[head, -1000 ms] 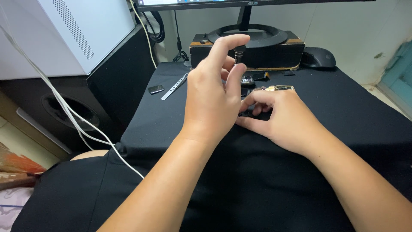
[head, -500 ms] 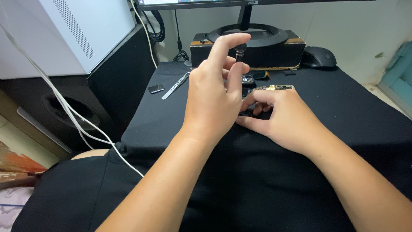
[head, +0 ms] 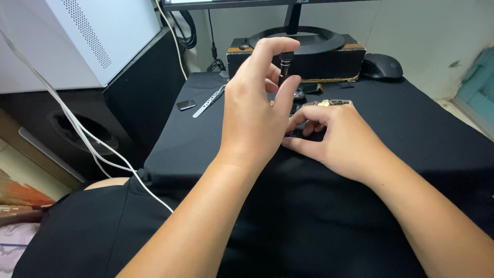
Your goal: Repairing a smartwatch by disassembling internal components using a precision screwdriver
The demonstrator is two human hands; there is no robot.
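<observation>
- Our left hand [head: 254, 116] is up off the black cloth [head: 309, 216], fingers pinched round the dark handle of a small screwdriver [head: 286, 64], held upright w/ the forefinger curled over the top.
- The shaft runs down behind the hand, so we can't tell where the tip sits.
- Our right hand [head: 339, 139] lies flat-ish on the cloth, fingertips pressing down a small dark part [head: 296, 133] just below the left hand; fingers bent and bearing on it, not closed round it. Most of the part is hidden, can't say what it is.
- Just beyond the right knuckles lies a small circuit board [head: 329, 102] w/ gold bits, touching or almost touching the fingers.
- Step in hand, as we read it: driving or loosening a tiny screw, left hand turning, right hand steadying.
- Next move would call for keeping the driver plumb, light downward push, small twists btwn thumb and fingers, and the right hand holding firm so nothing skates on the cloth.
- Further off: metal tweezers [head: 208, 101] and a little black chip [head: 186, 105] to the left, well apart; a mouse [head: 382, 66] and monitor stand [head: 303, 40] at the back.
</observation>
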